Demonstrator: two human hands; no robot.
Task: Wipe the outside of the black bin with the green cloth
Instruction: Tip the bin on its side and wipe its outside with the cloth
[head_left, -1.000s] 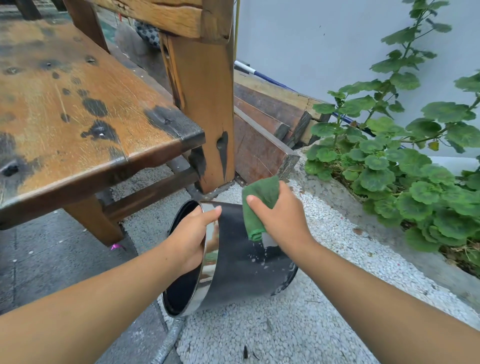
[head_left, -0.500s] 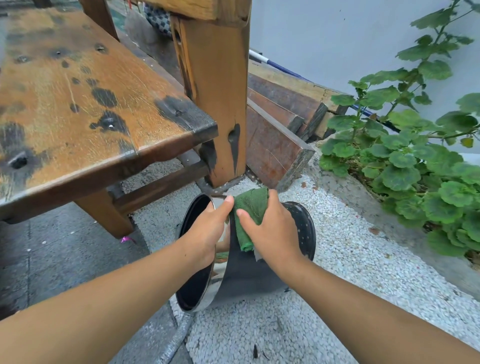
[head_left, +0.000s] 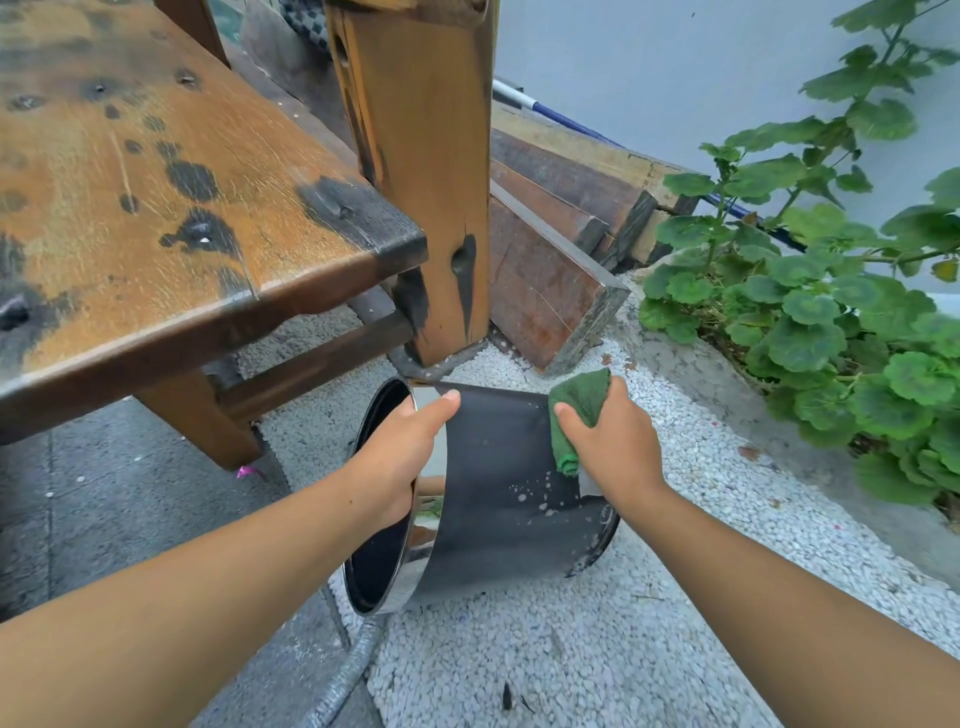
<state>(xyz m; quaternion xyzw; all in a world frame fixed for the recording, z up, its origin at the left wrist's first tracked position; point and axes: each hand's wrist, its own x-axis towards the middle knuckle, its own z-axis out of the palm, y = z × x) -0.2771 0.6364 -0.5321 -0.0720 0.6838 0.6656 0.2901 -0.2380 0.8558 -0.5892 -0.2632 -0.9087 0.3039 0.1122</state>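
1. One black bin (head_left: 498, 483) lies on its side on white gravel (head_left: 571, 649), beside the bench leg (head_left: 421, 182).
2. My left hand (head_left: 400, 457) clamps its chrome rim.
3. My right hand (head_left: 613, 447) pinches one green cloth (head_left: 576, 410) near the base; open gravel lies rightward.

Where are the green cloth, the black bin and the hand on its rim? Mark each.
green cloth (head_left: 582, 400), head view, on the folded top above the fingers.
black bin (head_left: 498, 467), head view, on its outer side wall.
left hand (head_left: 400, 457), head view, on the back of the hand.
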